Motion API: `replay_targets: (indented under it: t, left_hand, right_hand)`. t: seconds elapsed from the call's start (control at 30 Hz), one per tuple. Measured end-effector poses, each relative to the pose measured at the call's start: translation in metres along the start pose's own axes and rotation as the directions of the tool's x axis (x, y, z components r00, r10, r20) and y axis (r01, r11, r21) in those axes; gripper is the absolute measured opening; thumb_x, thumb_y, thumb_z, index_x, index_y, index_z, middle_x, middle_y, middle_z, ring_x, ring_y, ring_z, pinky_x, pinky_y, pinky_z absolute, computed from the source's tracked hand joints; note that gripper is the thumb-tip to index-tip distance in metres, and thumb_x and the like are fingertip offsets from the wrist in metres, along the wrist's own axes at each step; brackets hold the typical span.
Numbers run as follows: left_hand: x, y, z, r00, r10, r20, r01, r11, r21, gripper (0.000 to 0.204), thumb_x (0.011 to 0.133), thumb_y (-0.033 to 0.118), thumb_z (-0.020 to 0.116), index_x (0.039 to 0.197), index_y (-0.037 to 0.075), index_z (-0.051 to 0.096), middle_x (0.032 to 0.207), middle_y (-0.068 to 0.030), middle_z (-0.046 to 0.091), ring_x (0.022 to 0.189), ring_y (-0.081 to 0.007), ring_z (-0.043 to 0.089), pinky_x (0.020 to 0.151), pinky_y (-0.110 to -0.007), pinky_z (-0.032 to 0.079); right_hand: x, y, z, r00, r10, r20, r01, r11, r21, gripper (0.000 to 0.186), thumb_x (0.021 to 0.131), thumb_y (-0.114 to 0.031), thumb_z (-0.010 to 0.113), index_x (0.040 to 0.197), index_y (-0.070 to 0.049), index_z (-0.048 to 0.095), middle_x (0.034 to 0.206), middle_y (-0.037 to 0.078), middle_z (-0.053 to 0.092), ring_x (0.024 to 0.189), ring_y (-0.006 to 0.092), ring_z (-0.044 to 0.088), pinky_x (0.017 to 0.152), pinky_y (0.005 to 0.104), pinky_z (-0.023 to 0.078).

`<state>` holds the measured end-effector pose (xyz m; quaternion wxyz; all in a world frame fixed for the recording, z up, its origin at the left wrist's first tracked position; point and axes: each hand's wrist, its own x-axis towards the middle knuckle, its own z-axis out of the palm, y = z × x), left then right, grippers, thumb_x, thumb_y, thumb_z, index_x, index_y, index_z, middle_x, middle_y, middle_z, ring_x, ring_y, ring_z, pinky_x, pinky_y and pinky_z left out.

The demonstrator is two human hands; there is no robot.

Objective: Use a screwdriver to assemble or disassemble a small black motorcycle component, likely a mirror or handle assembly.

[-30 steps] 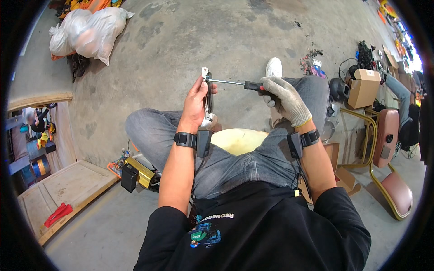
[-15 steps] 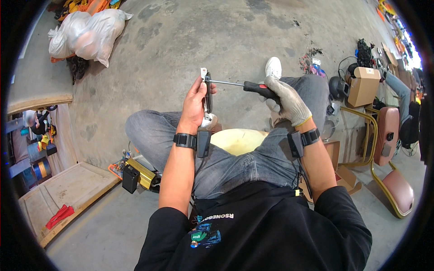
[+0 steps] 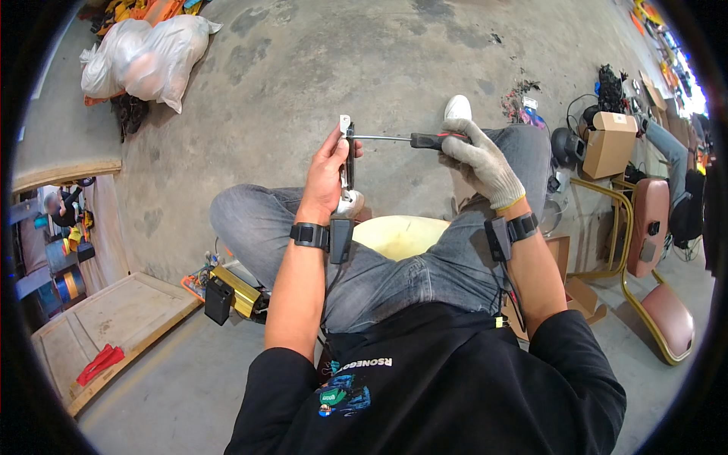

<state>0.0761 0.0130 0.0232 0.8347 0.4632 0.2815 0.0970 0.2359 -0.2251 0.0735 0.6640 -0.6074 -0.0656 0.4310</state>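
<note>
My bare left hand (image 3: 326,176) is closed round a narrow black and white part (image 3: 349,163) held upright, with a pale tab at its upper end. What kind of part it is, I cannot make out. In my right hand (image 3: 484,163), which wears a light knitted glove, is a screwdriver (image 3: 430,141) with a black and red handle. Its metal shaft lies nearly level and points left. The tip meets the part near its top, by my left fingers. Gloved fingers and thumb grip the rear of the handle.
A pale yellow rounded object (image 3: 400,236) sits between my knees. To the left are a gold and black device (image 3: 233,292) and a wooden panel (image 3: 144,318) bearing a red glove (image 3: 100,364). Rightward stand a cardboard box (image 3: 610,144) and a gold-framed chair (image 3: 626,227). White bags (image 3: 152,61) lie far left.
The screwdriver handle has turned in my right hand, and the gloved fingers have shifted to a looser hold near its rear end. My left hand and the part have barely moved.
</note>
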Motion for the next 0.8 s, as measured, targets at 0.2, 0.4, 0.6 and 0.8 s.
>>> replay_targets:
  t: [0.2,0.4,0.6,0.8]
  left_hand:
    - [-0.001,0.001,-0.001,1.0,0.008,-0.014,-0.008,1.0,0.001,0.041,0.103,0.016,0.052,0.141,0.001,0.048,0.107,-0.0105,0.067,0.097,-0.0181,0.063,0.091,-0.031,0.05]
    - [0.0,-0.002,0.002,1.0,-0.021,-0.014,0.021,1.0,0.006,0.042,0.103,0.015,0.052,0.142,0.001,0.047,0.106,-0.0099,0.067,0.097,-0.0182,0.063,0.09,-0.031,0.05]
    - [-0.001,0.002,0.0,1.0,-0.001,-0.021,0.001,1.0,-0.001,0.045,0.102,0.016,0.052,0.144,0.001,0.044,0.107,-0.0097,0.067,0.097,-0.0183,0.063,0.09,-0.031,0.05]
    - [0.0,-0.004,-0.001,1.0,-0.025,-0.009,0.026,0.999,0.031,0.048,0.102,0.017,0.054,0.146,0.002,0.042,0.108,-0.0101,0.066,0.099,-0.0185,0.063,0.091,-0.031,0.05]
  right_hand:
    - [0.001,-0.007,-0.013,0.981,0.171,0.096,-0.173,0.985,0.013,0.033,0.098,-0.021,0.062,0.123,0.0,0.055,0.096,0.006,0.058,0.077,0.0088,0.059,0.064,0.0212,0.051]
    - [0.004,0.001,0.009,0.983,-0.048,-0.179,0.067,0.993,0.102,0.038,0.101,-0.036,0.053,0.113,-0.002,0.063,0.084,0.001,0.058,0.065,0.008,0.054,0.056,0.022,0.045]
    - [0.001,-0.003,-0.012,0.984,0.157,0.085,-0.15,0.985,-0.083,0.034,0.102,-0.031,0.055,0.117,-0.001,0.059,0.087,0.004,0.059,0.074,0.0083,0.054,0.059,0.0198,0.045]
    - [0.006,0.002,-0.014,0.997,-0.081,0.018,0.08,0.994,0.068,0.04,0.092,-0.02,0.065,0.126,-0.002,0.054,0.109,0.006,0.056,0.091,0.0114,0.055,0.077,0.0237,0.051]
